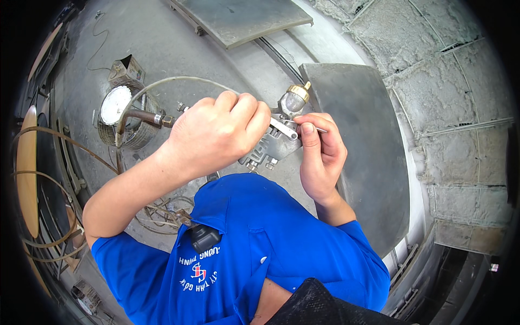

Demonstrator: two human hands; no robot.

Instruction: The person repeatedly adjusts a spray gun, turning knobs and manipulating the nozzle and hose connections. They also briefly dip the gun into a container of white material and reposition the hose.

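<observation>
My left hand [216, 132] is closed in a fist around the grip of a metal spray gun [291, 103], held in front of my chest. The gun has a brass-coloured cap, a grey body and a flat silver lever [284, 129] that sticks out past my knuckles. Silver fittings show below the body. My right hand [323, 151] pinches a thin metal rod [322, 130] between thumb and fingers, close beside the lever. Whether the rod touches the gun is hidden by my fingertips. A brown hose with a metal fitting [167, 121] runs up to my left wrist.
A thin pale hose [179, 79] arcs over a bucket [115, 105] with a white round top. Behind it stands an open metal can [128, 67]. Dark flat panels [363, 157] lie at right and far ahead. Boards [27, 168] and looped hoses line the left; dusty wall panels [433, 81] line the right.
</observation>
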